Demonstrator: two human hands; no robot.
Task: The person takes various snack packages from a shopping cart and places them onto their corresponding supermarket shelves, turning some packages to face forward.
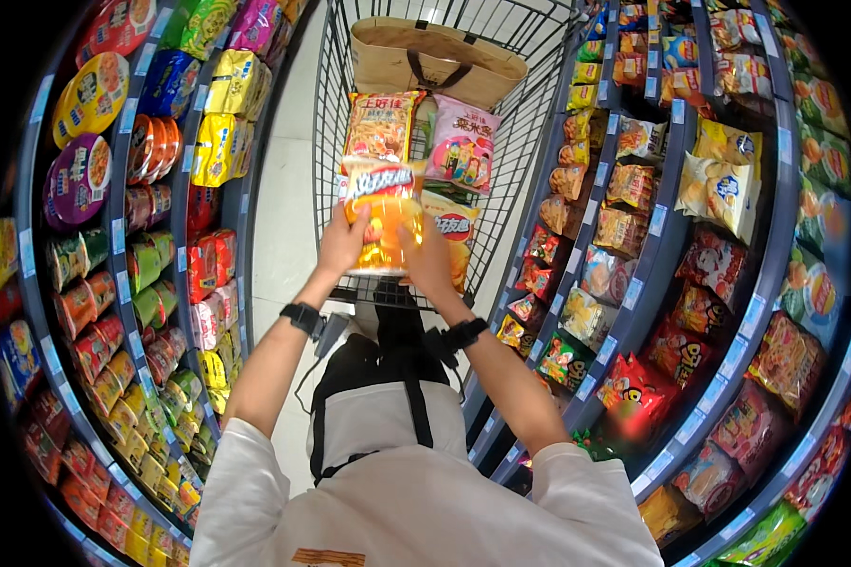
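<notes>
Through the head camera I have the yellow-orange snack bag [384, 210] over the near end of the shopping cart [327, 123], just in front of the person's body. The left hand [343, 238] pinches its left edge, thumb on the printed face; the right hand [427, 253] closes on the right edge in the same way. The fingers underneath are hidden, so I can't tell how far they curl or whether the bag rests on anything.

I judge it light and puffy, with slick film that could slide under a loose grip and contents that might crumble if squeezed. I'd take hold at the side edges or the flat top seam, keeping pressure off the middle.

Its printed face looks up toward me, the white-lettered top end points away from the body, and its long axis runs roughly along the cart. Beyond it lie a red-and-yellow bag [383, 123] and a pink bag [463, 149].
</notes>
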